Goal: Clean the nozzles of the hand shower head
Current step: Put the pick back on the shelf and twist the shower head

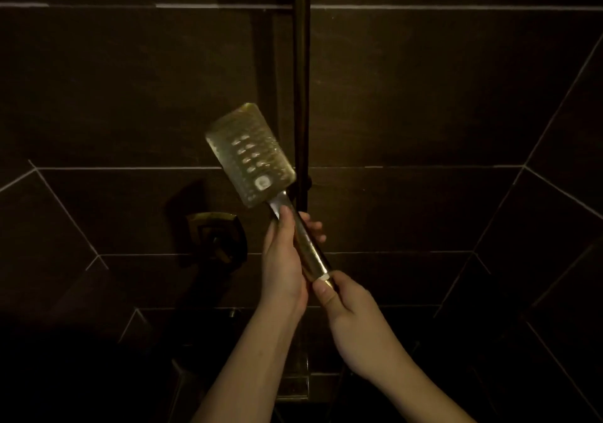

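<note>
Metal, brass-toned and polished, is what the hand shower head (249, 155) appears to be made of, so it is judged rigid, fairly weighty for its size, and likely slippery if wet. It is held up near the middle of the view, its flat rectangular face tilted toward 11 o'clock and turned to the camera, with rows of nozzles dimly visible; blur and low light keep their condition from being told. From the face, the slim handle (310, 246) runs down toward 5 o'clock.

The left hand (284, 259) is wrapped round the upper handle just below the face, thumb laid along the front and fingertips showing at the far side. The right hand (349, 305) pinches the bottom end of the handle between thumb and curled fingers, near a pale ring at the joint. A hose cannot be made out.

The handle is judged the proper place to be held: it is narrow enough to be enclosed, and the face is left free. Most of the weight probably sits in the broad head, so a grip close under it would give better control.

Behind, at 12 o'clock, a dark vertical rail (301, 73) is fixed to the tiled wall (424, 96); at 8 o'clock from the head, a valve plate (217, 238) is mounted.
</note>
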Motion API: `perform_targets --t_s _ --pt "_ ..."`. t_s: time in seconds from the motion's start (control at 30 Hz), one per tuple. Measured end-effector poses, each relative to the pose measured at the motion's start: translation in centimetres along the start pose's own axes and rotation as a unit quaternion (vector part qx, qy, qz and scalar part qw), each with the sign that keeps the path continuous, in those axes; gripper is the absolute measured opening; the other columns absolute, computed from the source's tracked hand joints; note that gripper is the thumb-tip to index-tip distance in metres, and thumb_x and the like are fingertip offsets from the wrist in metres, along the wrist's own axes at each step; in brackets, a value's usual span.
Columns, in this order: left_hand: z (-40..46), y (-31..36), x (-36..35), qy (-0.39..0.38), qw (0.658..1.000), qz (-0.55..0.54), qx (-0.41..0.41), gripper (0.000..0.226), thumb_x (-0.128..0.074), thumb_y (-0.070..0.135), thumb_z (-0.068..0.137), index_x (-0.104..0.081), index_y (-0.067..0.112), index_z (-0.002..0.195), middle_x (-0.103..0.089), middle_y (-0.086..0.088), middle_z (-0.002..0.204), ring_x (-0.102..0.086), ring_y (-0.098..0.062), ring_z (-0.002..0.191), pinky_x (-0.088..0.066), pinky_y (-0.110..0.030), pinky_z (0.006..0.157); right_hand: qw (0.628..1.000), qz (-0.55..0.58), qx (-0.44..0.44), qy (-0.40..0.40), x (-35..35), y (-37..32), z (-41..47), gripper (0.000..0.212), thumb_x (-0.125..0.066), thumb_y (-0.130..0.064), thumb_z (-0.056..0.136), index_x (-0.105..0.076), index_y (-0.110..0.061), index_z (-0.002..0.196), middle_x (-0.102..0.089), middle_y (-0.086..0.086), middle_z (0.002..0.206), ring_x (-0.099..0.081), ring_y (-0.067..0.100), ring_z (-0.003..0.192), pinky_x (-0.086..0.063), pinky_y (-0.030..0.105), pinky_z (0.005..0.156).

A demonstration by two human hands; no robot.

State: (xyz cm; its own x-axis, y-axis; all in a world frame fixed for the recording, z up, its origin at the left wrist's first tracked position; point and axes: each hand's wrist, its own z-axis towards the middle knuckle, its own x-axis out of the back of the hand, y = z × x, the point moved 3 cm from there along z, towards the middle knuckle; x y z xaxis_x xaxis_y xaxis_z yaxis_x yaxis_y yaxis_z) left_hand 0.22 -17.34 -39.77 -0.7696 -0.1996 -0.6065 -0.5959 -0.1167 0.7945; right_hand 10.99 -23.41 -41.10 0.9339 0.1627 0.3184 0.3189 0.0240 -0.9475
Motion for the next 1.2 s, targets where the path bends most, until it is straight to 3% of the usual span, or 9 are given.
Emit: perform_targets --t_s 0.17,0.3,0.37,0.57,0.73,0.87,0.93,1.07,1.2 --pt "-0.2 0.5 0.3 0.011 0.998 -0.039 0.049 0.037 -0.054 0.043 0.102 -0.07 0.015 0.121 -0.074 0.001 0.079 -0.072 -0.012 0.069 -0.059 -0.028 0.062 1.0 -0.001 0.0 0.01 0.5 0.0 0.3 0.014 -0.046 -0.042 0.099 -0.059 -0.047 0.097 -0.069 -0.015 0.074 -0.059 0.003 0.055 -0.045 0.015 0.046" --pt "-0.5 0.5 -0.1 0.038 0.996 -0.067 0.052 0.037 -0.062 0.055 0.095 -0.064 0.023 0.114 -0.057 0.006 0.066 -0.054 -0.009 0.053 -0.048 -0.026 0.048 1.0 -0.011 0.007 -0.001 -0.5 -0.1 0.6 0.014 -0.045 -0.045 0.097 -0.058 -0.05 0.098 -0.07 -0.017 0.087 -0.067 0.008 0.077 -0.056 0.029 0.066" --pt "-0.4 0.7 0.0 0.022 0.998 -0.054 0.017 0.027 -0.062 0.048 0.097 -0.057 0.03 0.117 -0.055 0.007 0.065 -0.052 -0.008 0.053 -0.045 -0.024 0.047 1.0 -0.004 0.003 -0.009 -0.9 0.1 0.7 0.015 -0.045 -0.045 0.097 -0.058 -0.051 0.097 -0.07 -0.017 0.088 -0.067 0.008 0.08 -0.057 0.035 0.07" --pt "-0.3 1.2 0.0 0.001 0.999 -0.044 -0.031 0.012 -0.05 0.038 0.105 -0.054 0.032 0.115 -0.062 0.002 0.072 -0.059 -0.013 0.057 -0.048 -0.025 0.048 1.0 0.007 0.015 -0.012 -1.5 -0.1 0.9 0.017 -0.043 -0.045 0.097 -0.058 -0.052 0.098 -0.07 -0.02 0.089 -0.066 0.003 0.078 -0.05 0.023 0.062" --pt "0.4 1.9 0.8 0.084 0.993 -0.041 0.073 0.022 -0.05 0.025 0.107 -0.067 0.02 0.12 -0.08 0.0 0.086 -0.079 -0.013 0.074 -0.059 -0.029 0.063 1.0 -0.016 -0.002 0.018 -0.5 0.4 1.3 0.015 -0.046 -0.041 0.099 -0.059 -0.048 0.094 -0.067 -0.015 0.07 -0.06 0.006 0.056 -0.044 0.019 0.047" --pt "0.3 1.6 0.7 0.135 0.988 -0.034 0.068 0.026 -0.052 0.035 0.104 -0.072 0.018 0.105 -0.07 0.005 0.07 -0.065 -0.006 0.052 -0.051 -0.026 0.055 0.999 0.006 -0.03 -0.018 -1.5 0.2 1.3 0.019 -0.047 -0.042 0.098 -0.061 -0.053 0.092 -0.069 -0.019 0.08 -0.064 0.0 0.071 -0.047 0.023 0.063" --pt "0.3 1.6 0.7 0.13 0.99 -0.035 0.038 0.023 -0.062 0.037 0.099 -0.066 0.02 0.113 -0.062 0.007 0.064 -0.057 -0.005 0.048 -0.046 -0.022 0.045 0.999 0.021 -0.027 -0.022 -2.0 0.1 1.1 0.019 -0.048 -0.04 0.098 -0.062 -0.049 0.091 -0.069 -0.018 0.08 -0.064 0.002 0.074 -0.047 0.028 0.067" --pt "0.4 2.0 0.7 0.093 0.996 -0.011 -0.009 0.031 -0.063 0.031 0.1 -0.052 0.023 0.128 -0.058 0.003 0.076 -0.055 -0.006 0.052 -0.045 -0.022 0.045 0.998 0.043 -0.031 -0.025 -1.9 0.0 1.2 0.019 -0.048 -0.039 0.098 -0.064 -0.046 0.09 -0.07 -0.015 0.081 -0.065 0.006 0.076 -0.049 0.032 0.072" --pt "0.2 1.8 0.3 0.084 0.996 -0.005 -0.012 0.022 -0.051 0.032 0.107 -0.063 0.023 0.122 -0.071 0.0 0.089 -0.069 -0.009 0.068 -0.054 -0.027 0.058 0.998 0.044 -0.044 -0.013 -1.5 0.0 1.3 0.021 -0.046 -0.042 0.099 -0.063 -0.05 0.09 -0.07 -0.017 0.079 -0.064 -0.001 0.071 -0.046 0.028 0.068"
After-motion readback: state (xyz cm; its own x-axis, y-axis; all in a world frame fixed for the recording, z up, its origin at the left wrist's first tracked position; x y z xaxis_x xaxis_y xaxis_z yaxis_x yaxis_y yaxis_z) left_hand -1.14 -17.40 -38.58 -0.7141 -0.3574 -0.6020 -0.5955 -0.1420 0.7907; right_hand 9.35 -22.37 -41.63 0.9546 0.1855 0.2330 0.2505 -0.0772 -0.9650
